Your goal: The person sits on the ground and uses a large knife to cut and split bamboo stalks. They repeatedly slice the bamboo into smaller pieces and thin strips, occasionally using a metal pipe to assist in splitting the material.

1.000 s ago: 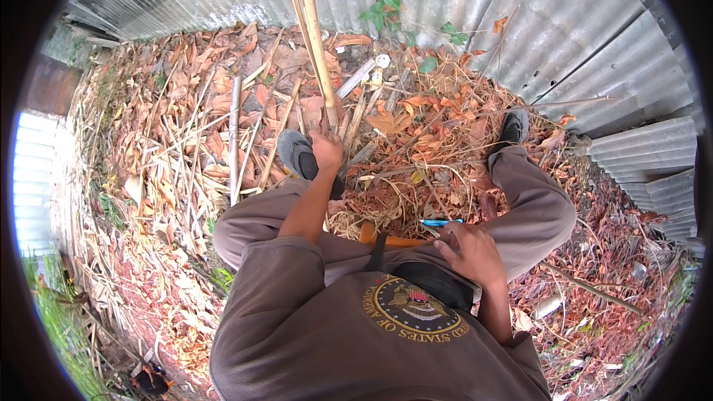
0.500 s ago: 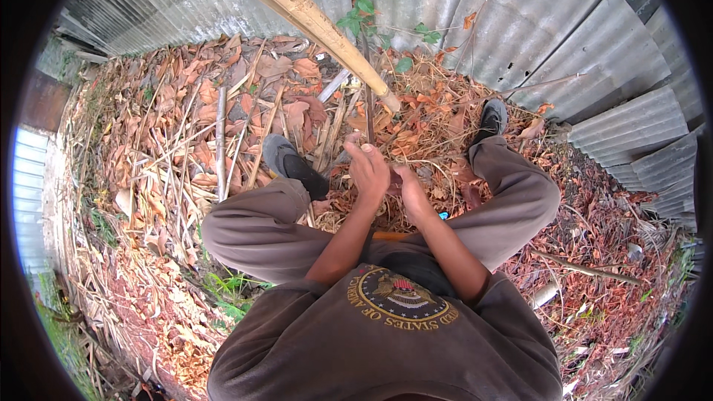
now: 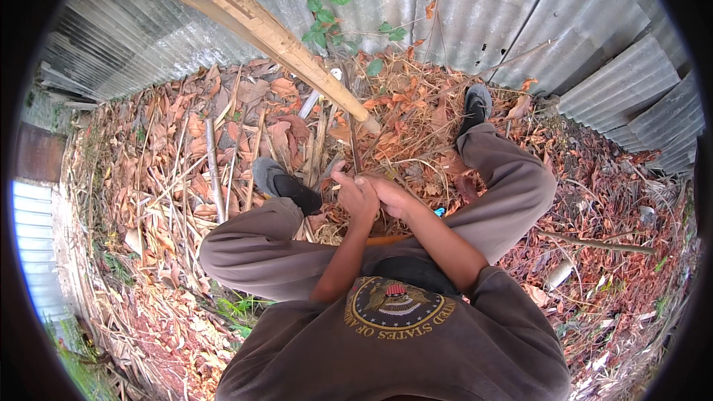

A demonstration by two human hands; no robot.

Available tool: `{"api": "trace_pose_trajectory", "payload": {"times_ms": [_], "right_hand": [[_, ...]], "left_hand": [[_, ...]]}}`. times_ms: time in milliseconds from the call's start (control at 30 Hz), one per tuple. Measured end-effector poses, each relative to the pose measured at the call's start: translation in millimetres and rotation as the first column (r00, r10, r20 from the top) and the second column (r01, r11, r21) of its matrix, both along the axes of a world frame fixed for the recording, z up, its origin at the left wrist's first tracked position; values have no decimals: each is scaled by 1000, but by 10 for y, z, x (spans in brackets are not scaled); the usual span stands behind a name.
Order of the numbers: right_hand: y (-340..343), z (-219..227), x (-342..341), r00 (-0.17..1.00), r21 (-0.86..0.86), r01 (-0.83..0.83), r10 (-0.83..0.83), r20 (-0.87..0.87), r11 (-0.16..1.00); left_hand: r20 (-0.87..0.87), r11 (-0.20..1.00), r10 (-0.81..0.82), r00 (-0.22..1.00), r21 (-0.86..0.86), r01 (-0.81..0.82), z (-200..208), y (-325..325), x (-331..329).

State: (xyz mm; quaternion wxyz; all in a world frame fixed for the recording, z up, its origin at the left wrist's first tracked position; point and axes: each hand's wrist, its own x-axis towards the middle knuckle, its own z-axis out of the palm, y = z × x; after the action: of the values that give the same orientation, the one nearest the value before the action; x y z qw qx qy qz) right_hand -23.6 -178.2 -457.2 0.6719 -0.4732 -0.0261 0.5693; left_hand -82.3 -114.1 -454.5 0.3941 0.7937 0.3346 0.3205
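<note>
My left hand (image 3: 357, 197) is low between my bent legs, its fingers curled in and its thumb side up. Against it lies my right hand (image 3: 392, 194), its fingers closed over the left hand's fingers. What the two hands hold, if anything, is hidden by the fingers. Just beyond them a thin dark upright strip (image 3: 354, 137) rises from near the fingertips; I cannot tell whether either hand touches it. A long split bamboo pole (image 3: 275, 38) slants from the upper left, its lower end standing in the dry leaves past my hands.
Corrugated metal sheets (image 3: 490, 11) wall the far side, with a green leafy plant (image 3: 324, 21) against them. Dry leaves (image 3: 167, 156) cover the ground. A loose stick (image 3: 215, 167) lies left of my left shoe (image 3: 286, 184); another stick (image 3: 598, 242) lies at the right.
My right hand has moved in to meet my left, closing the gap between them. The view has shifted slightly, so the pole and wall appear further left.
</note>
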Motion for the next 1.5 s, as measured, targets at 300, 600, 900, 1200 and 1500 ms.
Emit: {"api": "trace_pose_trajectory", "payload": {"times_ms": [300, 600, 900, 1200, 1500], "right_hand": [[-88, 113, 99, 600, -441, 326, 178, 780, 836], [-239, 93, -89, 438, -553, 245, 418, 796, 796], [-205, -299, -32, 416, -591, 156, 490, 766, 791], [-111, -99, -58, 536, -718, -24, 615, 578, 696], [-34, -256, -67, 479, -586, 75, 486, 731, 807]], "left_hand": [[-187, 990, -100, 977, 75, 115, 472, 328, -120], [644, 959, 15, 765, -225, 171, 1205, 2073, 320], [772, 865, -291, 565, -40, 500, 1433, 1437, 424], [627, 833, -457, 631, 51, 552, 1045, 1154, 422], [596, 891, -314, 739, -84, 446, 1540, 1504, 634]]}}
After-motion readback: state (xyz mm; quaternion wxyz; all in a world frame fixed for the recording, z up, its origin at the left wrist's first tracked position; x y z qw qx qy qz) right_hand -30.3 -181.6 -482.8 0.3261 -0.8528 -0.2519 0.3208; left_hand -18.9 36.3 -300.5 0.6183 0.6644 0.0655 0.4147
